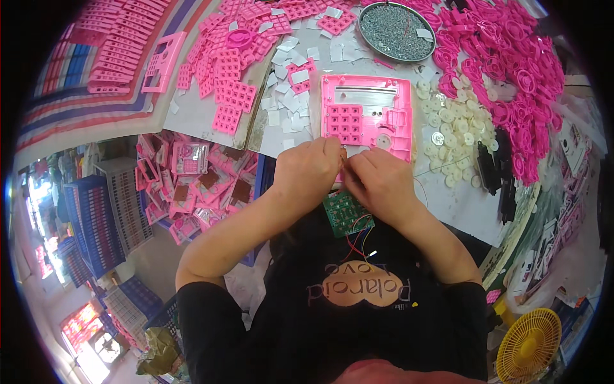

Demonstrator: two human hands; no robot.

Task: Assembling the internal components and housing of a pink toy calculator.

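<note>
My left hand and my right hand meet at the near edge of a pink plastic housing. Both are closed, fingertips pinched together around something small and brownish that the fingers mostly hide. Just below them a green circuit board hangs tilted in front of my shirt, with red, yellow and dark wires trailing from it. Whether either hand grips the board cannot be seen. Inside the housing lie a pink keypad with square cells and a round pale disc.
Beyond the housing stands a round metal tray of small screws. White discs and tangled pink parts heap up on the right. Pink keypads and white paper squares lie left. A crate of pink housings sits lower left.
</note>
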